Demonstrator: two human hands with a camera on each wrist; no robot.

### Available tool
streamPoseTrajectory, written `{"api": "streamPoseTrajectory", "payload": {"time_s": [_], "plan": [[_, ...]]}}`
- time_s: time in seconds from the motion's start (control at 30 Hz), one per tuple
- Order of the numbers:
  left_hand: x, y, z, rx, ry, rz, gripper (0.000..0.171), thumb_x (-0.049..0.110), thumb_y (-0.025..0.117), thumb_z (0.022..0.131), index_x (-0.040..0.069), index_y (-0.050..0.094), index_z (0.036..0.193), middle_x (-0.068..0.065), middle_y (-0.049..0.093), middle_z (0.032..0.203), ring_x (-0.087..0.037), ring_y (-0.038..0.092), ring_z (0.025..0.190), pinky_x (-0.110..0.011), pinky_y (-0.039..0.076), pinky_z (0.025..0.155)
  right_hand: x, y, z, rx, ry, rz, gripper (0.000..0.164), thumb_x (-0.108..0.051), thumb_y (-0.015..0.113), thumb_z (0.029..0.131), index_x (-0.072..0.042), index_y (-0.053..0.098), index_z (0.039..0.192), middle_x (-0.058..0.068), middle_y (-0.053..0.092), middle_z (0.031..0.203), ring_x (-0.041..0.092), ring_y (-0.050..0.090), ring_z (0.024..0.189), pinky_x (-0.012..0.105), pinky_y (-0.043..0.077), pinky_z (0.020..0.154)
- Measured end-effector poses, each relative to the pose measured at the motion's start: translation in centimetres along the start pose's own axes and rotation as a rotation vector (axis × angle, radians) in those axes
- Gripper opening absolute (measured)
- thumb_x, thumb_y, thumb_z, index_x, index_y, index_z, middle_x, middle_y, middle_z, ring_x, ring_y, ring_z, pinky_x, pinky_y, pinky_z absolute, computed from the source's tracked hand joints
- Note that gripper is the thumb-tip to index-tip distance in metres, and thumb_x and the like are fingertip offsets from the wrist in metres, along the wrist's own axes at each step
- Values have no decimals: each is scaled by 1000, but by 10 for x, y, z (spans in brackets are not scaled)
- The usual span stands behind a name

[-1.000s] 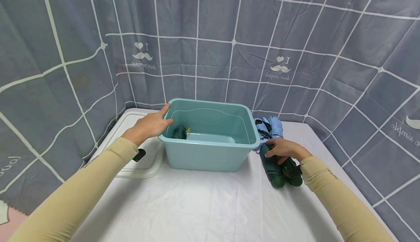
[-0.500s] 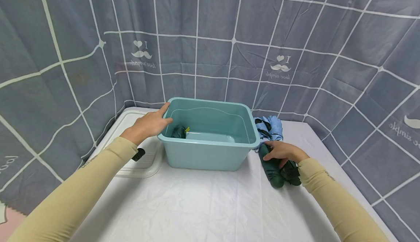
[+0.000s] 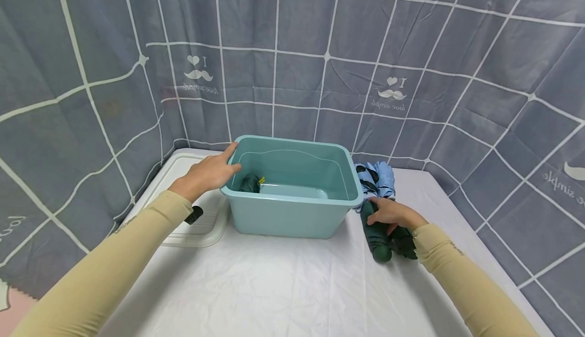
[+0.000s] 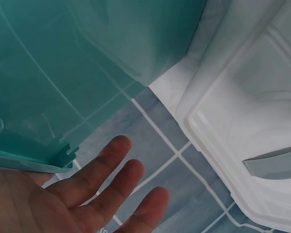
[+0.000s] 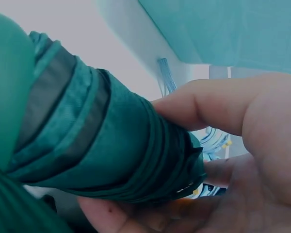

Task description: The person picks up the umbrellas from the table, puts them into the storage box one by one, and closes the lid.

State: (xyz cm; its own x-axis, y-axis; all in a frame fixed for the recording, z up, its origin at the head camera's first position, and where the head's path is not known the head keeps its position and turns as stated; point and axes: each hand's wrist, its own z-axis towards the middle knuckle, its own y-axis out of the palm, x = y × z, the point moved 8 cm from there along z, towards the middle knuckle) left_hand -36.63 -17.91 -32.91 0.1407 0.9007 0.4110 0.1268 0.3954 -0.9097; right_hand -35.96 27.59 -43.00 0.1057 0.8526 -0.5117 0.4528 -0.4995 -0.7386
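My right hand (image 3: 390, 214) curls round a rolled dark green folding umbrella (image 3: 377, 240), to the right of a blue-green plastic bin (image 3: 279, 220). In the right wrist view, thumb and fingers (image 5: 104, 213) wrap opposite sides of the umbrella's pleated cloth (image 5: 121, 131). Beside it lies a second dark green umbrella (image 3: 404, 245), partly under the hand. My left hand (image 3: 211, 173) rests on the bin's left rim, thumb over the inside. Its other fingers (image 4: 119, 184) stretch out straight along the outside in the left wrist view. Inside the bin, at the left, sits a dark green bundle (image 3: 250, 183) with a yellow tip.
Light blue folded umbrellas (image 3: 385, 177) with black parts lie behind the green ones, close to the bin's right side. A white lid (image 3: 183, 162) lies left of the bin, under my left forearm. Grey checked curtains (image 3: 301, 83) enclose the white-covered table (image 3: 283, 286).
The gripped green umbrella and my right hand have shifted slightly left, and its lower end has come away from the second umbrella. My left hand and the bin have stayed in place.
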Motion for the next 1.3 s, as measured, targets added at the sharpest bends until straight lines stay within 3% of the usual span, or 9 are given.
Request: {"api": "streamPoseTrajectory", "payload": {"time_s": [0.2, 0.5, 0.87, 0.97, 1.1, 1.3], "plan": [[2, 0, -3, -8, -4, -6, 75, 51, 33, 102, 30, -5, 163, -24, 33, 160, -48, 40, 141, -69, 38, 101, -2, -1, -5, 7, -29, 15, 86, -15, 69, 88, 1, 21, 158, 34, 23, 156, 44, 47, 127, 41, 60, 65], [6, 1, -10, -16, -14, -13, 75, 50, 33, 102, 30, -6, 163, -24, 31, 161, -48, 39, 141, -70, 37, 101, -5, -7, -16, -15, -63, 94, 86, -13, 68, 89, 0, 19, 159, 35, 25, 154, 40, 55, 118, 42, 60, 65], [10, 4, -17, -15, -27, -17, 76, 50, 33, 102, 29, -6, 163, -25, 32, 161, -48, 41, 140, -68, 40, 99, -17, -28, -32, -33, -133, 162, 89, -15, 67, 90, -2, 14, 160, 32, 34, 147, 29, 58, 108, 42, 59, 65], [10, 4, -16, -14, -30, -21, 76, 50, 33, 102, 29, -6, 163, -25, 32, 161, -48, 41, 140, -68, 40, 100, -21, -34, -33, -40, -150, 190, 89, -14, 66, 91, -3, 13, 161, 33, 39, 143, 31, 59, 108, 43, 59, 66], [11, 4, -16, -14, -33, -24, 75, 50, 33, 102, 30, -6, 163, -25, 32, 161, -48, 41, 140, -69, 39, 100, -26, -44, -34, -40, -163, 209, 89, -14, 66, 92, -3, 11, 161, 35, 35, 146, 34, 57, 114, 44, 60, 69], [12, 4, -14, -17, -38, -20, 76, 51, 32, 102, 30, -6, 163, -25, 32, 161, -48, 41, 140, -69, 39, 100, -31, -62, -38, -26, -175, 237, 90, -14, 67, 92, -5, 10, 162, 36, 39, 145, 27, 62, 102, 41, 58, 67]]}}
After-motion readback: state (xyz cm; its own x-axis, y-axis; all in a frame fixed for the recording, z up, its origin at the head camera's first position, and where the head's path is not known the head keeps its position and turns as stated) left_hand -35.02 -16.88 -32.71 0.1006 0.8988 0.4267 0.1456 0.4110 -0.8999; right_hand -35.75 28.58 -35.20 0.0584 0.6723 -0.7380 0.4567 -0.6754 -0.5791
